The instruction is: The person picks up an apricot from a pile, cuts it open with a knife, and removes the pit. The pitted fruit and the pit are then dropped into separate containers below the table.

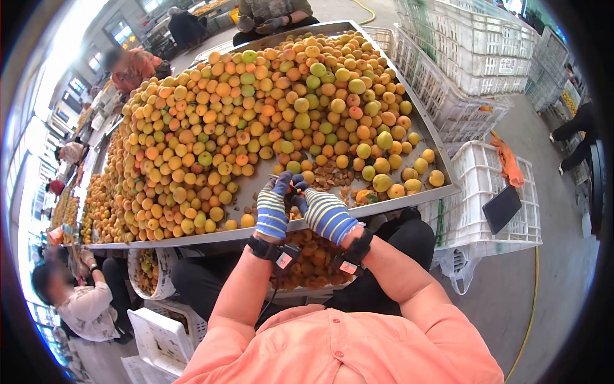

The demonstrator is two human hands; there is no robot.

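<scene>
Both of my hands wear blue-and-yellow striped knit gloves with dark fingertips and meet at the near edge of a metal table. My left hand has its fingers closed. My right hand is closed against it, its fingertips touching the left ones. A speck of orange shows between them, but what they hold is mostly hidden. Apricots, yellow, orange and some green, are heaped just beyond. Brown apricot pits lie in a small pile by my right hand. Under the table edge, below my wrists, sit split apricots.
White plastic crates are stacked at the right. A nearer crate carries an orange cloth and a dark flat object. At left stand a white bucket and a seated co-worker. Other people sit around the table.
</scene>
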